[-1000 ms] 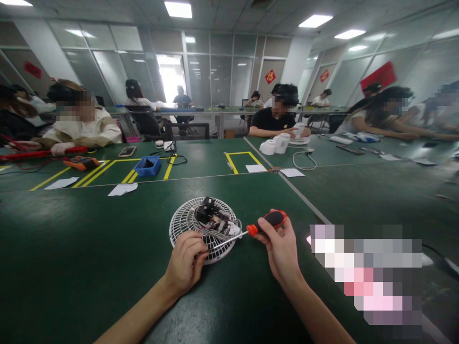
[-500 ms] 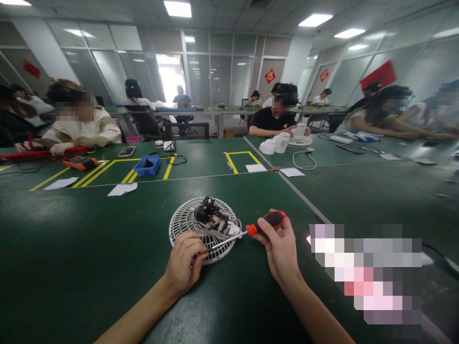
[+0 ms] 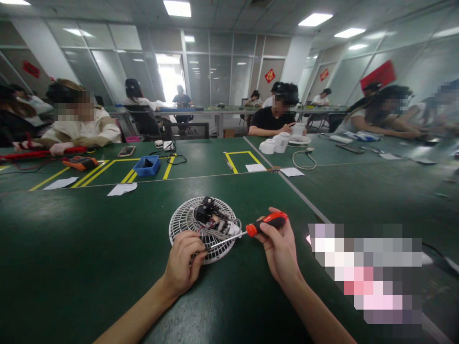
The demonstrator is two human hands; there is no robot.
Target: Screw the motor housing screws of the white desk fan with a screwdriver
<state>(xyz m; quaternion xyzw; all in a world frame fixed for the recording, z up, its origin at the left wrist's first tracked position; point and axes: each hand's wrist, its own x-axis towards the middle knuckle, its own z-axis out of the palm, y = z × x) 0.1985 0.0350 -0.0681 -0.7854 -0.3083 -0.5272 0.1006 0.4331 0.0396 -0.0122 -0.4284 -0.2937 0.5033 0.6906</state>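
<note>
A round white fan grille (image 3: 179,217) lies on the green table in front of me, with a black and metal motor assembly (image 3: 208,215) and wires on top of it. In my right hand (image 3: 281,243) is a red and black screwdriver (image 3: 272,220), its shaft slanting down to the left across the grille. My left hand (image 3: 184,263) is closed at the grille's near left edge, fingers pinched around the screwdriver's tip. Whatever small part may sit between those fingers is hidden.
Beyond the grille stand a blue bin (image 3: 147,166), paper slips (image 3: 122,189) and an orange multimeter (image 3: 81,163). White plastic housings (image 3: 281,142) and a cable (image 3: 304,160) lie farther right. Several people sit working around the tables. A blurred-out patch covers the right foreground.
The screwdriver handle has turned slightly in my right hand, showing more red on top. My left hand and the grille stay in place.
</note>
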